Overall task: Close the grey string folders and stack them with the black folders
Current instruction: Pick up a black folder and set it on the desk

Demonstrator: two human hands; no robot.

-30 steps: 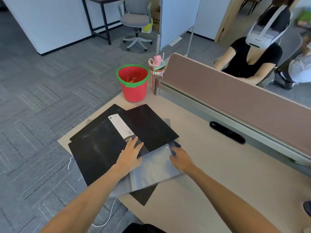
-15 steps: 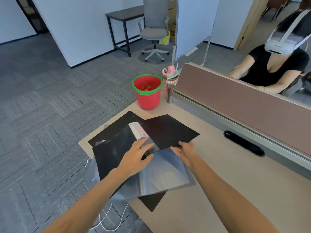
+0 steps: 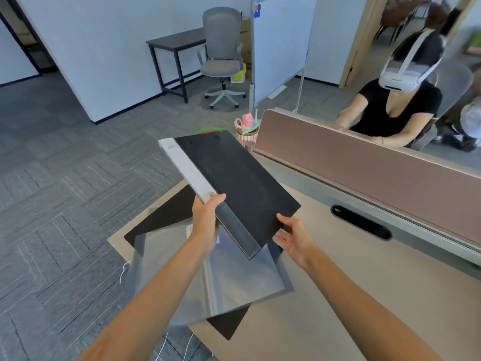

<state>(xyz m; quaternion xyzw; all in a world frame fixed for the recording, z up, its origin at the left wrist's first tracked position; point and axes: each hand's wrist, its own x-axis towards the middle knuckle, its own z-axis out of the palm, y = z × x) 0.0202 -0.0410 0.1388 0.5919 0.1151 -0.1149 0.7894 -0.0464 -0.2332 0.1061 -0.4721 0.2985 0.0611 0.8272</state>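
Observation:
A black folder (image 3: 234,178) with a white-labelled spine is lifted off the desk and tilted. My left hand (image 3: 207,220) grips its spine edge near the label. My right hand (image 3: 292,237) holds its near right corner. Below it a grey string folder (image 3: 234,280) lies flat on the desk's left end. Another black folder (image 3: 166,217) lies under the grey one, with a corner showing at the near edge.
The beige desk (image 3: 325,308) has a brown divider panel (image 3: 364,165) along its far side and a cable slot (image 3: 360,221). A red bucket with a green rim (image 3: 208,131) and a striped cup (image 3: 246,131) stand behind the lifted folder. A person with a headset sits beyond the divider.
The black folder that lay on the pile has been picked up with both hands and raised off the desk, uncovering the grey folder. The camera has tilted upward.

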